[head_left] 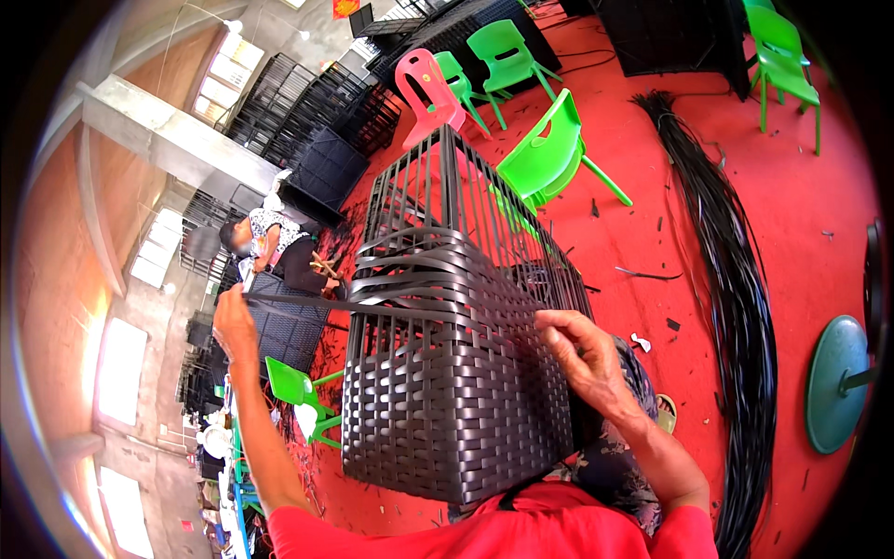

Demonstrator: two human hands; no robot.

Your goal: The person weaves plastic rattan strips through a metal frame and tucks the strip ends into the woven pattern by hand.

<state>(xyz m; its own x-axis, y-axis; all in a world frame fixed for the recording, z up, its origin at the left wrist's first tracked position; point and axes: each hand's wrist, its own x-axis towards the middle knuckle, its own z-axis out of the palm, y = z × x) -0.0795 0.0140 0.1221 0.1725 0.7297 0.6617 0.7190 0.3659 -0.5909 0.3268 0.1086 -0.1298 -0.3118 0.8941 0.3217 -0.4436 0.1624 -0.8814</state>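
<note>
Noting our left hand (233,321) out at 9 o'clock, fist closed around the flat black plastic weaving strip (372,300) and drawn well away from the frame. The strip's long axis runs nearly level, from that fist toward 3 o'clock across the half-woven black metal-barred basket frame (447,373) resting against our lap. Our right hand (582,359) lies at the frame's 3 o'clock edge, fingers (559,321) bent and pressed on the upper woven bands where the strip arrives; it is the nearer hand to the weave. We judge the strip taut. A long bundle of black strips (736,307) lies on the red floor (633,224) beyond.
</note>
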